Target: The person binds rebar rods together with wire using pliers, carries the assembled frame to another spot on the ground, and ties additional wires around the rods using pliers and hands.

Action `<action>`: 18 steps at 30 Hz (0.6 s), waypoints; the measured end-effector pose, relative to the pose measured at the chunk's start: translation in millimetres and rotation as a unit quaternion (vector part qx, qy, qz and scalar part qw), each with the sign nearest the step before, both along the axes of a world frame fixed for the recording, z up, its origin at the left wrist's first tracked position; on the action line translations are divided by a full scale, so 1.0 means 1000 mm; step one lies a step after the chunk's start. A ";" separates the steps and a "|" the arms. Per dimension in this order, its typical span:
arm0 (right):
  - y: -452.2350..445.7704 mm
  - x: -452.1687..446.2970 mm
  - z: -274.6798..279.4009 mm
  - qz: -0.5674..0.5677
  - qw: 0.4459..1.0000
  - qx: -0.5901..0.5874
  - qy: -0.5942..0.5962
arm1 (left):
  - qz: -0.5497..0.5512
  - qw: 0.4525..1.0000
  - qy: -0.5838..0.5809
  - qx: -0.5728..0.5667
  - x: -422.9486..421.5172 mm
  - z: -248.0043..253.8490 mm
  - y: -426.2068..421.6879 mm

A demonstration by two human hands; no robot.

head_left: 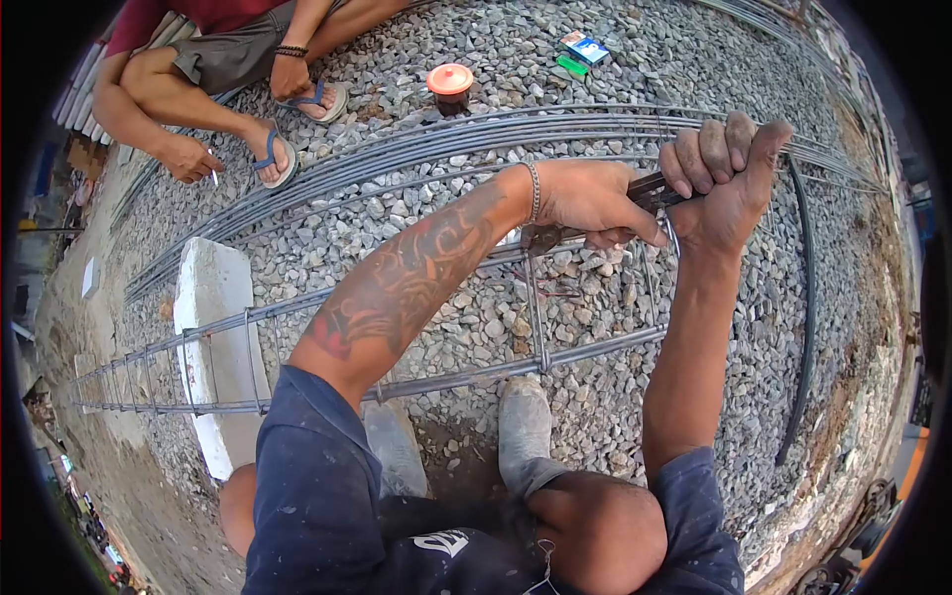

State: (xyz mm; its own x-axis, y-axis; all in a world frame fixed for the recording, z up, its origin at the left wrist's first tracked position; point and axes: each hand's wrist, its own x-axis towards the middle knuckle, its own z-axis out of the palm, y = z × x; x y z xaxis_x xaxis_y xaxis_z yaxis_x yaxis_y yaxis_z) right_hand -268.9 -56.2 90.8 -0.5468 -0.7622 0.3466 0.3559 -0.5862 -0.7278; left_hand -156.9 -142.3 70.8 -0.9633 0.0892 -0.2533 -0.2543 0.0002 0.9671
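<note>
My right hand [722,171] is closed, its fingers curled around a dark metal hand tool [650,188] whose kind I cannot make out. My left hand [590,198] meets it from the left, fingers bent down around the same tool, its grip partly hidden. Beneath both hands lies a rebar cage [456,377], long steel bars joined by stirrups. One upright stirrup [535,307] stands just below my left wrist. A dark rusty metal piece [540,236] shows under that wrist, partly covered.
The cage crosses a white block [213,297] at left. Long loose rebars [397,154] lie beyond it on gravel [585,387]. A black hose-like length [805,317] curves at right. A red-lidded cup [450,89] and small packet [585,48] stand farther off. Another person [218,79] sits upper left.
</note>
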 end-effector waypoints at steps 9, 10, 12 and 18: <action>-0.103 0.030 0.005 -0.309 0.897 0.150 0.279 | 0.519 0.784 0.064 -0.334 -0.010 -0.031 0.010; -0.106 0.024 0.005 -0.248 0.915 0.245 0.202 | 0.524 0.785 0.026 -0.330 -0.012 -0.030 0.007; -0.116 0.013 0.000 -0.187 0.918 0.327 0.122 | 0.504 0.782 -0.007 -0.366 -0.014 -0.025 -0.005; -0.141 -0.004 -0.033 0.088 0.959 0.267 -0.046 | 0.334 0.934 -0.005 0.127 0.004 -0.043 -0.036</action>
